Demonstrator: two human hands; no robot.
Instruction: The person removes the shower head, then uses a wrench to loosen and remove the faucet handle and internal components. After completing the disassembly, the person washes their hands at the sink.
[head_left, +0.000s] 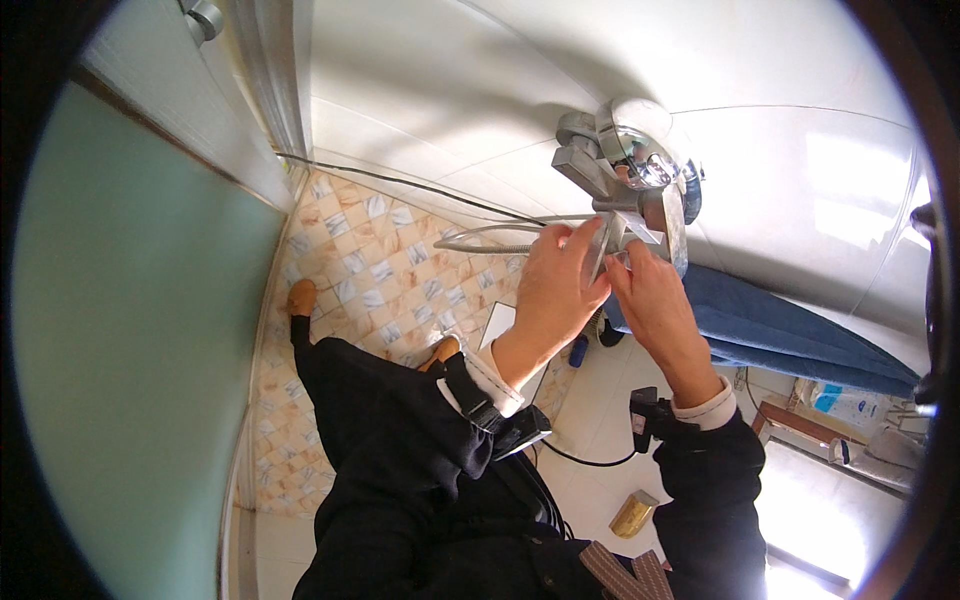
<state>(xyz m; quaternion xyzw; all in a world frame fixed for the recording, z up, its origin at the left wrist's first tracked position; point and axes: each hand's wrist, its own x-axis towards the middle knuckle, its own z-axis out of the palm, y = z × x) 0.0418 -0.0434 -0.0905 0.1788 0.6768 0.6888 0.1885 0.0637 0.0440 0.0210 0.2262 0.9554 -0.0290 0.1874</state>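
Note:
A chrome shower mixer with a large rounded body is fixed to the white tiled wall. Below it projects a flat, shiny metal fitting. My left hand grips this fitting from the left, thumb low and fingers along its upper side. From the right, my right hand pinches its lower end between thumb and forefinger, close to my left thumb. What exactly lies between those fingertips is mostly hidden. A metal shower hose loops out to the left behind my left hand.
A blue towel hangs right of my right hand. On the left stands a green frosted door panel. A black cable runs along the wall's foot. A gold can and a blue object are on the floor.

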